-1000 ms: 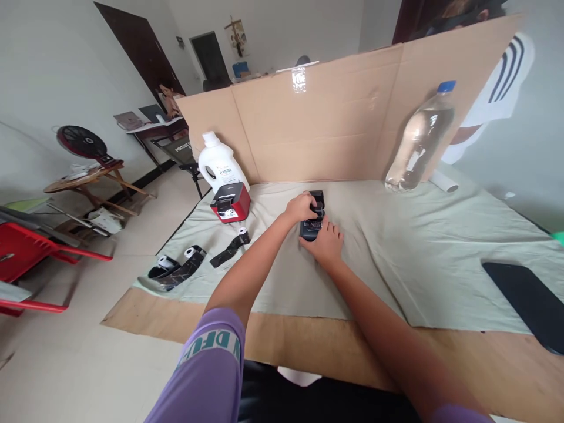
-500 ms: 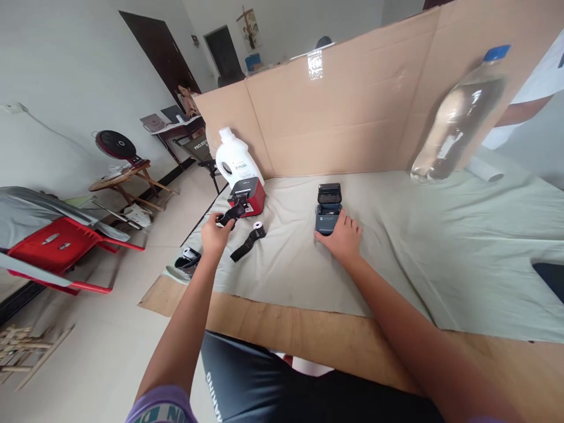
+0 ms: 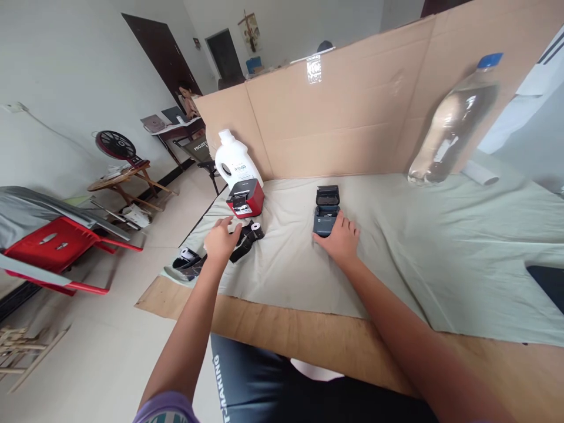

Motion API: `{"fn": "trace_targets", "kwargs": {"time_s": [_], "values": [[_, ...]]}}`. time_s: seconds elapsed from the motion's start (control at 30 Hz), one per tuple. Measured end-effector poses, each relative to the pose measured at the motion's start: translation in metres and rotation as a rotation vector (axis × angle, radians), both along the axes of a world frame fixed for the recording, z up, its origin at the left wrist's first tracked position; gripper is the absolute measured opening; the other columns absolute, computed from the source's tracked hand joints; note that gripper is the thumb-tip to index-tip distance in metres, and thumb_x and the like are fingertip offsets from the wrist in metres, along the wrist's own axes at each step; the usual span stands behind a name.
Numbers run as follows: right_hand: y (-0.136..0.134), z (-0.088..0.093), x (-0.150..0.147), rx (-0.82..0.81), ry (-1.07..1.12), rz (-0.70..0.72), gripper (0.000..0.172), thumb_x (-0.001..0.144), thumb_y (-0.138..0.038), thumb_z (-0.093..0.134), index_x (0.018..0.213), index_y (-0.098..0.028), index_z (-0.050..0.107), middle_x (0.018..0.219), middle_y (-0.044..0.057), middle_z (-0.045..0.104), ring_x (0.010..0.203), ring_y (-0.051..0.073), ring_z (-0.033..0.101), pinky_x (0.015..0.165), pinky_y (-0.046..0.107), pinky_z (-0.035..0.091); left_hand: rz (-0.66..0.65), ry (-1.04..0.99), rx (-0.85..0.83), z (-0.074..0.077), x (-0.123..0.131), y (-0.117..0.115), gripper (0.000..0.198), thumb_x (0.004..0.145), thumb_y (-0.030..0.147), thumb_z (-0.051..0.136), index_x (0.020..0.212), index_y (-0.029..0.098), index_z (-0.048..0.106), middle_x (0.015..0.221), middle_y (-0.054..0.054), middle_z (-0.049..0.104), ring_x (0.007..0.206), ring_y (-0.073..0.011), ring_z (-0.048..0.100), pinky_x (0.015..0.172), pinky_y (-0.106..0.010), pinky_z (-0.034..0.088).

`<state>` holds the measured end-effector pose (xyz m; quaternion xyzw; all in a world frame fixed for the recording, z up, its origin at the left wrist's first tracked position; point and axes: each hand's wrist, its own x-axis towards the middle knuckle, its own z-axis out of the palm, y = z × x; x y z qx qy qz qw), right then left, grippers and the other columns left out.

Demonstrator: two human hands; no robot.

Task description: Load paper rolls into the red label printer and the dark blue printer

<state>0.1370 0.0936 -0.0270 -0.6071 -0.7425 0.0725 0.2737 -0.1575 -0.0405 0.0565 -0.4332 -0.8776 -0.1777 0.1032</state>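
My right hand [image 3: 345, 238] grips the lower right part of a small dark portable printer [image 3: 325, 223], its thumb along the front edge and its fingers on the right side. The printer's lid [image 3: 328, 195] is raised. Over the left part of the cloth is my left hand [image 3: 221, 239], thumb and fingers apart, seemingly holding nothing. Just right of it lie black strips [image 3: 241, 249] and a roll with a white core [image 3: 255, 228]. Behind that hand stands a red and black label printer [image 3: 245, 198]. Another roll [image 3: 187, 255] sits in a dark holder at the left edge.
A white jug [image 3: 238, 161] stands behind the red printer, against a cardboard panel [image 3: 335, 123]. A large water bottle [image 3: 456, 123] and a white tube [image 3: 482, 171] are at the right. A dark flat object [image 3: 549, 285] lies at the right edge. Bare wood [image 3: 282, 323] runs along the front.
My left hand has let go of a black strip, which now lies by the roll, and has moved slightly nearer me, away from the red printer. My right hand stays on the dark printer.
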Motion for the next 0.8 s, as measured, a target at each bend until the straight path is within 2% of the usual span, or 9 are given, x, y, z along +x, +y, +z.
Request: {"fn": "trace_targets", "kwargs": {"time_s": [0.1, 0.2, 0.33, 0.47, 0.53, 0.63, 0.7, 0.8], "values": [[0.001, -0.001, 0.0, -0.001, 0.009, 0.005, 0.103, 0.075, -0.06, 0.069, 0.151, -0.004, 0.027, 0.128, 0.024, 0.058, 0.117, 0.038, 0.047, 0.099, 0.047, 0.032, -0.164, -0.058, -0.142, 0.005, 0.018, 0.015, 0.047, 0.088, 0.057, 0.059, 0.125, 0.031, 0.068, 0.113, -0.008, 0.075, 0.103, -0.0309, 0.069, 0.077, -0.033, 0.049], [0.001, 0.0, 0.0, 0.002, 0.018, 0.004, 0.103, 0.075, -0.059, 0.069, 0.151, -0.003, 0.027, 0.127, 0.024, 0.058, 0.116, 0.038, 0.047, 0.099, 0.048, 0.032, -0.21, -0.051, -0.23, -0.003, 0.027, 0.031, 0.044, 0.083, 0.05, 0.066, 0.123, 0.031, 0.069, 0.114, -0.01, 0.075, 0.105, -0.0336, 0.068, 0.076, -0.033, 0.048], [0.0, 0.002, 0.001, 0.0, 0.022, 0.009, 0.103, 0.076, -0.059, 0.068, 0.151, -0.003, 0.027, 0.127, 0.024, 0.059, 0.117, 0.038, 0.047, 0.099, 0.047, 0.032, -0.21, -0.107, -0.176, -0.015, 0.021, 0.04, 0.032, 0.081, 0.035, 0.067, 0.112, 0.027, 0.073, 0.106, -0.011, 0.076, 0.101, -0.0319, 0.069, 0.077, -0.033, 0.048], [-0.003, 0.003, 0.0, -0.019, 0.017, 0.008, 0.103, 0.076, -0.059, 0.069, 0.152, -0.003, 0.027, 0.128, 0.025, 0.058, 0.119, 0.038, 0.047, 0.1, 0.048, 0.032, -0.249, -0.238, -0.038, -0.015, 0.013, 0.039, 0.028, 0.072, 0.029, 0.076, 0.1, 0.024, 0.075, 0.095, -0.009, 0.076, 0.097, -0.0292, 0.07, 0.08, -0.033, 0.049], [-0.004, 0.004, -0.001, -0.032, 0.032, 0.007, 0.104, 0.075, -0.059, 0.071, 0.152, -0.003, 0.028, 0.13, 0.026, 0.058, 0.119, 0.039, 0.048, 0.101, 0.049, 0.032, -0.251, -0.427, 0.115, -0.01, 0.019, 0.044, 0.03, 0.068, 0.032, 0.08, 0.096, 0.021, 0.075, 0.088, -0.007, 0.075, 0.089, -0.0258, 0.07, 0.076, -0.032, 0.051], [0.0, 0.012, 0.002, -0.06, 0.137, 0.018, 0.099, 0.076, -0.061, 0.07, 0.152, -0.008, 0.035, 0.142, 0.024, 0.052, 0.125, 0.04, 0.046, 0.103, 0.051, 0.034, -0.281, -0.923, 0.351, -0.003, 0.046, 0.065, 0.044, 0.063, 0.038, 0.086, 0.099, 0.016, 0.072, 0.081, -0.005, 0.073, 0.072, -0.0176, 0.067, 0.066, -0.028, 0.051], [0.01, 0.024, 0.009, -0.033, 0.26, 0.044, 0.077, 0.084, -0.058, 0.063, 0.147, -0.016, 0.048, 0.149, 0.018, 0.048, 0.13, 0.038, 0.044, 0.106, 0.05, 0.035, -0.345, -1.22, 0.411, -0.001, 0.074, 0.086, 0.052, 0.058, 0.037, 0.091, 0.101, 0.014, 0.071, 0.08, -0.004, 0.073, 0.065, -0.0136, 0.065, 0.061, -0.025, 0.05], [0.035, 0.052, 0.029, 0.02, 0.38, 0.236, 0.043, 0.093, -0.043, 0.056, 0.129, -0.022, 0.066, 0.136, 0.01, 0.063, 0.123, 0.029, 0.054, 0.106, 0.042, 0.04, -0.464, -1.475, 0.392, -0.005, 0.118, 0.122, 0.051, 0.057, 0.034, 0.093, 0.098, 0.014, 0.07, 0.078, -0.003, 0.072, 0.062, -0.0111, 0.064, 0.059, -0.022, 0.05]]}}
